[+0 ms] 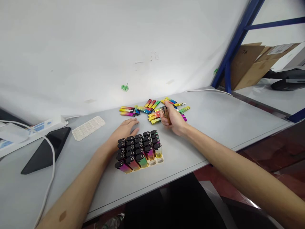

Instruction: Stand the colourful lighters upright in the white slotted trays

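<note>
Several black-topped lighters (pixel 138 149) stand upright in rows in a white tray (pixel 156 161), with two bare holes showing at its near right corner. Behind the tray my left hand (pixel 125 130) lies flat on the table, fingers spread and holding nothing. My right hand (pixel 172 118) is closed around a lighter (pixel 165 114), its dark top showing beside the thumb. Beyond and beneath that hand, loose multicoloured lighters (pixel 154 120) lie scattered near the wall. A smaller group (pixel 127 110) lies farther left.
On the left are a white perforated tray (pixel 88 128), a black tablet or phone (pixel 46 149), a white power strip (pixel 40 127) and a looping white cable (pixel 52 165). A blue metal frame (pixel 234 41) and cardboard boxes (pixel 252 65) stand at right.
</note>
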The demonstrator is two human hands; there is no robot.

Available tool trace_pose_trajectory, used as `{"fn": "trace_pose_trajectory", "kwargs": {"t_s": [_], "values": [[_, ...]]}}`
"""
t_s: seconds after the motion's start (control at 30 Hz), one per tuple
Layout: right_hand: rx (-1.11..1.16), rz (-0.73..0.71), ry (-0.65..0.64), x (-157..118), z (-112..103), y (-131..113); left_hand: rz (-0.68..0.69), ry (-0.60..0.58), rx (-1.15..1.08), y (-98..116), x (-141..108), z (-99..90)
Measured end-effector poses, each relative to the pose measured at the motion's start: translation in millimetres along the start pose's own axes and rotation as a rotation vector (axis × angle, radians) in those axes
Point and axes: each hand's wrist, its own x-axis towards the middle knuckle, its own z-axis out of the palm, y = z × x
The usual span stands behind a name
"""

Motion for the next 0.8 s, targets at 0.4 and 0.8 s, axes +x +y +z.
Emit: {"fn": "trace_pose_trajectory", "kwargs": {"t_s": [0.4, 0.8], "values": [[0.014, -0.035, 0.076, -2.2, 1.9, -2.3, -0.003, 0.007, 0.017, -4.5, 0.3, 2.9], [-0.021, -0.057, 0.064, -4.7, 0.8, -2.3, 0.001, 0.018, 0.024, -6.0, 1.3, 4.8]]}}
